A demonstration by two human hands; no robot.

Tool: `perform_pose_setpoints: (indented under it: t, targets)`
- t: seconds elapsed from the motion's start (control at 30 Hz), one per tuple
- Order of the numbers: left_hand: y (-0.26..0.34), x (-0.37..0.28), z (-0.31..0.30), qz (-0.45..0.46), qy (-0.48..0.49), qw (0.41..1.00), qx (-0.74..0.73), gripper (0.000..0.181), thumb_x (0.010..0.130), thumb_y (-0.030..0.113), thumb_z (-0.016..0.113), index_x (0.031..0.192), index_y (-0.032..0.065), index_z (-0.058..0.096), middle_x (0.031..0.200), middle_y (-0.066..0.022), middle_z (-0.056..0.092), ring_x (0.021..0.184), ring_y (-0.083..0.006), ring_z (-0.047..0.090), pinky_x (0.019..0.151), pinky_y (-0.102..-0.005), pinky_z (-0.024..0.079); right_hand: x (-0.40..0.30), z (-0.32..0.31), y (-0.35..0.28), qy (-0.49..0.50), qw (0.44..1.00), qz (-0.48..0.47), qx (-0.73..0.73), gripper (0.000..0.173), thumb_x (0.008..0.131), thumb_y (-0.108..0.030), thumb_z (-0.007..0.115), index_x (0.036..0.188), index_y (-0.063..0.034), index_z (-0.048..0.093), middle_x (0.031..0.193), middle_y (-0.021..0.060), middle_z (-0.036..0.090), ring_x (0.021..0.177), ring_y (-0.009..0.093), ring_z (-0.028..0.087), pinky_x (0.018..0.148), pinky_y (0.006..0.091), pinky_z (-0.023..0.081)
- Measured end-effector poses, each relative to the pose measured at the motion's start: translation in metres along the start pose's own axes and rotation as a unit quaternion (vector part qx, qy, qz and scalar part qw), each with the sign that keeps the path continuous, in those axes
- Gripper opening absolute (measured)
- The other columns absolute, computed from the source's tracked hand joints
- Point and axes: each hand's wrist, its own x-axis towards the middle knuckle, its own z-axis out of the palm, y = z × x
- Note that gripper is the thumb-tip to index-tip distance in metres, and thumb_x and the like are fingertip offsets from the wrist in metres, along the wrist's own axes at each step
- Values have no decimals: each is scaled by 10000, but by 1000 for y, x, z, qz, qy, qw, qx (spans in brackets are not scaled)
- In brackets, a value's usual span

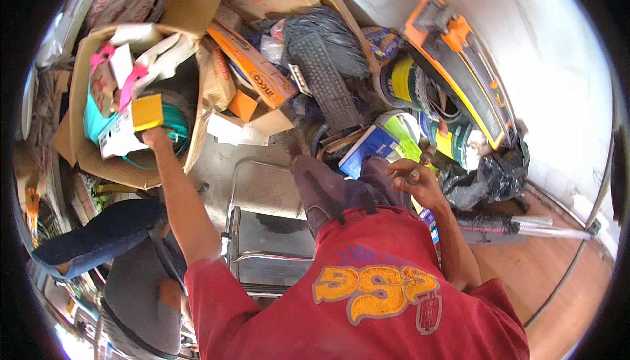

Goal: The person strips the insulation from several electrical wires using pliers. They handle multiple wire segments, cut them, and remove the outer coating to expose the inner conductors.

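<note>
My left hand (pixel 156 137) reaches into a large open cardboard box (pixel 133 178) and holds a small yellow-and-white carton (pixel 147 112) by its near edge; most of the fingers are hidden. Around the carton lie a coil of teal cable (pixel 174 121), a pink strap (pixel 132 82) and white plastic wrapping (pixel 167 57). Close to my right thigh, my right hand (pixel 418 183) is curled around a small hand tool (pixel 424 160) with a reddish, partly transparent handle. Its exact kind is unclear.
A chrome-framed folding stepladder or chair (pixel 275 237) stands before me. Padded office seats (pixel 142 296) crowd the left. Beyond lie an orange Ingco carton (pixel 256 69), a black keyboard (pixel 327 82) and a black plastic bag (pixel 320 30). Buckets (pixel 403 82) and an orange-and-black tile cutter (pixel 460 72) line the wall.
</note>
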Motion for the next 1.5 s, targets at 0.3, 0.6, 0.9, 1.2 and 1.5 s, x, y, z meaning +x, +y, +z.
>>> perform_pose_setpoints:
  t: [0.3, 0.6, 0.9, 1.2, 1.5]
  targets:
    - [-14, -27, -9, 58, -50, 991, -114, 647, 727, 59, 756, 1310, 106, 477, 1267, -146, 561, 1124, -320, 574, 914, -385, 486, -95, -59, 70, 145, 976, 163, -11, 292, 849, -106, 660, 1134, -48, 630, 984, 18, 657, 747, 97, 594, 572, 232, 451]
    - [-4, -66, -44, -201, -152, 683, -685, 648, 786, -60, 585, 1399, 67, 420, 1352, -112, 510, 1183, -301, 520, 1014, -399, 403, -200, -108, 212, 244, 943, 179, 138, 360, 856, -119, 693, 1184, -7, 597, 978, 47, 654, 756, 102, 584, 642, 252, 486]
    - [14, -176, -55, 112, 65, 953, -275, 484, 917, 320, 534, 1264, -16, 557, 1229, -180, 603, 1085, -367, 572, 949, -431, 426, -287, -101, 443, 265, 851, 170, 420, 255, 769, -1, 638, 1019, -48, 627, 772, 17, 617, 637, 135, 580, 508, 298, 489]
    - [217, -347, -102, 269, -288, 835, -385, 230, 804, 78, 641, 1002, -39, 642, 851, -90, 643, 768, -198, 615, 711, -344, 515, -336, -62, 518, 364, 800, 221, 422, 343, 782, -112, 663, 1119, -79, 615, 720, 34, 573, 540, 135, 543, 472, 288, 458]
    - [369, -416, -340, 411, -150, 852, -288, 320, 941, 291, 552, 839, -9, 596, 681, -74, 556, 625, -146, 521, 580, -310, 423, -381, -32, 537, 388, 771, 233, 449, 283, 809, -196, 644, 1070, -89, 620, 728, 46, 615, 497, 140, 568, 408, 269, 451]
